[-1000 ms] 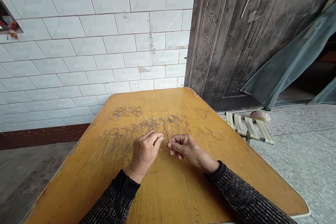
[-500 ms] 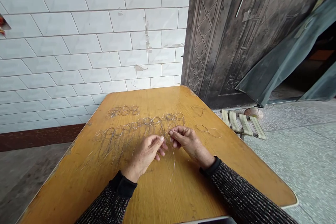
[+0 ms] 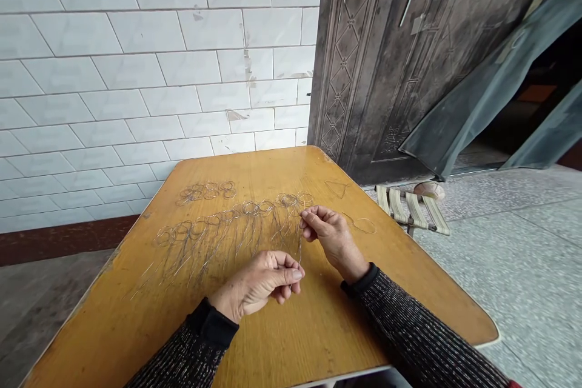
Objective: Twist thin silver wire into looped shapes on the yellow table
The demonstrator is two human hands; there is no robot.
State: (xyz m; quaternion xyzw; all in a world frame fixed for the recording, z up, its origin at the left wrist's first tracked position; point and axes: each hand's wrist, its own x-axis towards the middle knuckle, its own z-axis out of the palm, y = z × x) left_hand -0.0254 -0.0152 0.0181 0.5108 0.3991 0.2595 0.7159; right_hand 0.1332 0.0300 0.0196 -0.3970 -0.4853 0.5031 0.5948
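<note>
A thin twisted wire (image 3: 299, 248) runs between my two hands above the table. My right hand (image 3: 328, 233) pinches its upper part between thumb and fingertips. Lower and to the left, my left hand (image 3: 268, 282) is closed on the wire's lower end with thumb against forefinger. Just beyond my hands lies a long row of looped wires (image 3: 250, 209), round loops away from me and straight tails toward me. Farther back at the left is a smaller group of wire loops (image 3: 207, 191). Whether the held wire's top joins a loop I cannot tell.
A wooden table (image 3: 354, 315) stands against the white tiled wall (image 3: 150, 85). More bent wire (image 3: 364, 225) lies right of my right hand, and a wire triangle (image 3: 337, 188) farther back. A strapped folding stool (image 3: 411, 209) stands beyond the table's right edge, near a dark door (image 3: 354, 73).
My left hand has moved down toward me, from beside my right hand to the wire's lower end. My right hand keeps its pinch, nearly in place. The view has shifted slightly.
</note>
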